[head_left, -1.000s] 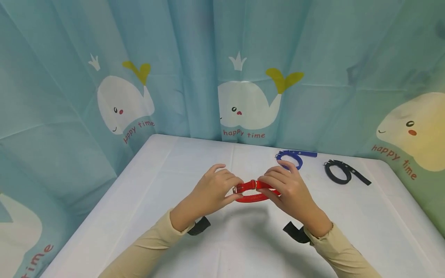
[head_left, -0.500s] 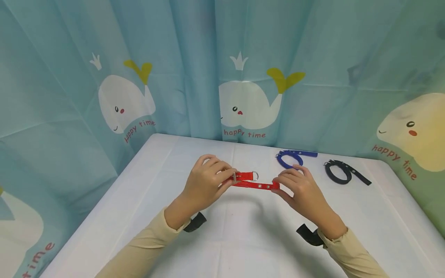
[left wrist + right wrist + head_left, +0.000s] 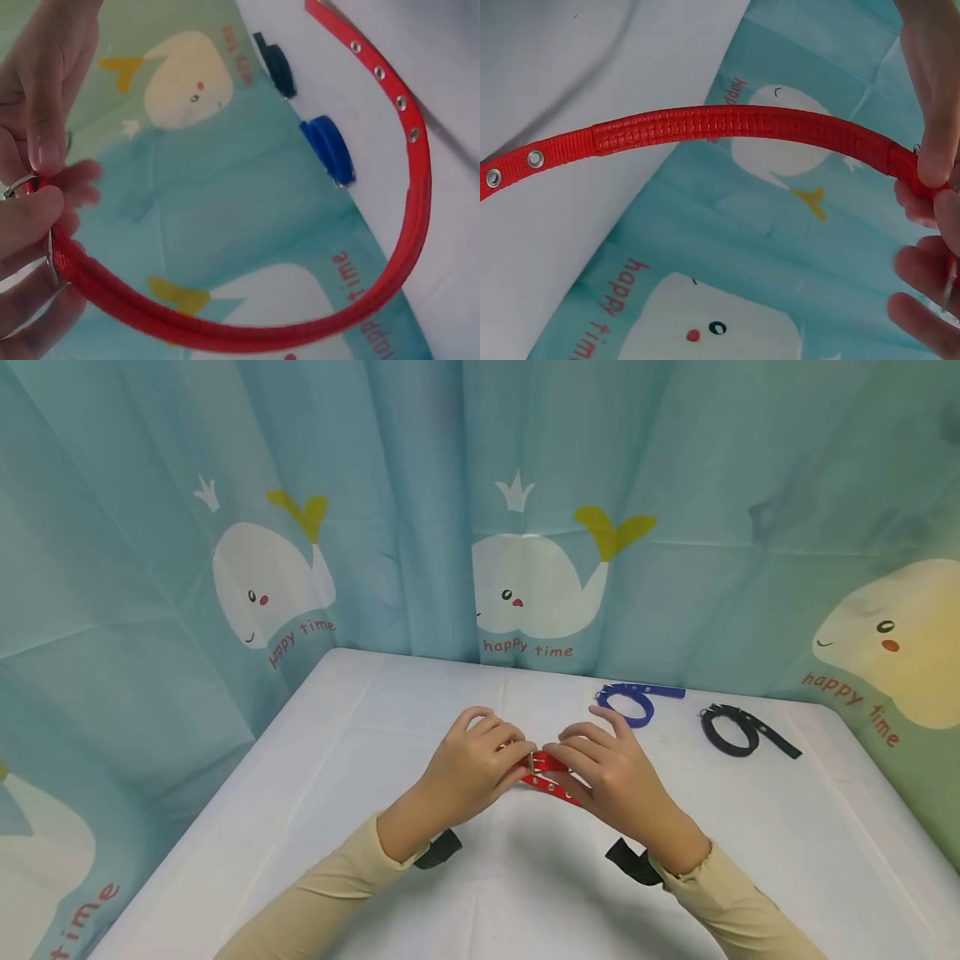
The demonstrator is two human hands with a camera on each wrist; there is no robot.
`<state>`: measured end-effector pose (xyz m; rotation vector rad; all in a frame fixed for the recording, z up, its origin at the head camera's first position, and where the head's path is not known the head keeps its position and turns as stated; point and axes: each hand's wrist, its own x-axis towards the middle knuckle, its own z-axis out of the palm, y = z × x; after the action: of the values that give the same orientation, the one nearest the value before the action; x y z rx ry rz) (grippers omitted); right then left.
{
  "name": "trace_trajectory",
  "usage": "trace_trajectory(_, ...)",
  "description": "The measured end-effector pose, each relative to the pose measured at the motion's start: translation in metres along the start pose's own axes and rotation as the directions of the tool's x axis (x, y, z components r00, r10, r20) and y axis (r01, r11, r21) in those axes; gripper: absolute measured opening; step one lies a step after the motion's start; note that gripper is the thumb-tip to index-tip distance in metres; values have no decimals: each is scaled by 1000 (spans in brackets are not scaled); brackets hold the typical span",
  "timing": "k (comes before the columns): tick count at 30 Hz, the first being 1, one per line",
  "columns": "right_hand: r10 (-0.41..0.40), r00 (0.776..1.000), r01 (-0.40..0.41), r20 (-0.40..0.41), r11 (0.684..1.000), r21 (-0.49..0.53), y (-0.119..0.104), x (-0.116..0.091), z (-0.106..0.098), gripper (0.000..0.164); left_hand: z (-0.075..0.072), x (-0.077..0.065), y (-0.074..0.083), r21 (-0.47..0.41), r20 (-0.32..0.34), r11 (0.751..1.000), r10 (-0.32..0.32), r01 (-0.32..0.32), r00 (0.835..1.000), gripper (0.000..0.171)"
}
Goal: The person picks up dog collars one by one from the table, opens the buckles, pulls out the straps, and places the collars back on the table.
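Head view. A red strap [image 3: 566, 794] is held up above the white table [image 3: 375, 718], between the two hands. The left hand [image 3: 471, 768] has its grip clamped on the strap beside the metal buckle [image 3: 532, 762]; the right hand [image 3: 618, 768] pinches the strap just to the other side. Below them hangs a length with metal eyelets [image 3: 535, 782]. Farther back lie a blue strap [image 3: 647, 691] and a black strap [image 3: 753, 727], each looped with a straight tail. The step in hand, judged to be work at the buckle, would go best with the left grip bracing the frame while the right guides the band flat and untwisted. The curtain [image 3: 435, 527] repeats "happy time" [image 3: 527, 648] in red under printed whales; at lower left only "time" is legible.

Left wrist view. The red strap bows in a wide curve from fingers at the left edge to an end with four eyelets. This loose end is best kept clear of the fingers, lest it twist the buckle. The curtain lettering runs steeply, partly blurred.

Right wrist view. Fingers pinch the strap at the right edge; its ribbed section arches leftward to two eyelets. "Happy" reads sideways below. No brand is legible on the strap.
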<state>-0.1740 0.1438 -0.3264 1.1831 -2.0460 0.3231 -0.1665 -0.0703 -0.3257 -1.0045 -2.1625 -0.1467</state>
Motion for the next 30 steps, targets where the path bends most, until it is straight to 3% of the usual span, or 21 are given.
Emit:
trace_trajectory(3,8,1000,-8,-10,999,-31,1,-1,-2,20,1,0,-2,8,54,1000,-22,22,998,21)
trace_trajectory(6,26,999,-28,-34,998,-53,5,-5,-8,32,1,-3,-8,35,113,998,-52,48,992,25)
trace_trajectory(10,41,997,-45,-72,998,-51,13,-10,-15,44,0,-11,-18,36,107,997,-68,65,992,26)
trace_trajectory(13,4,993,-8,-117,1000,-29,14,-11,-14,43,-2,-12,-20,10,91,998,-69,68,993,26)
trace_trajectory(17,-86,983,82,-161,996,-30,13,-7,-9,36,-6,-8,-22,1,130,998,-58,58,990,27)
trace_trajectory(21,-113,984,102,-136,991,-82,20,-7,-7,37,-10,-11,-37,36,169,999,-15,9,986,26)
trace_trajectory(26,-98,994,92,-44,987,-134,38,-14,-7,37,-18,-22,-72,71,181,995,58,-71,982,28)
trace_trajectory(30,-100,994,104,35,981,-165,54,-21,-1,26,-24,-33,-98,78,194,989,106,-123,975,35)
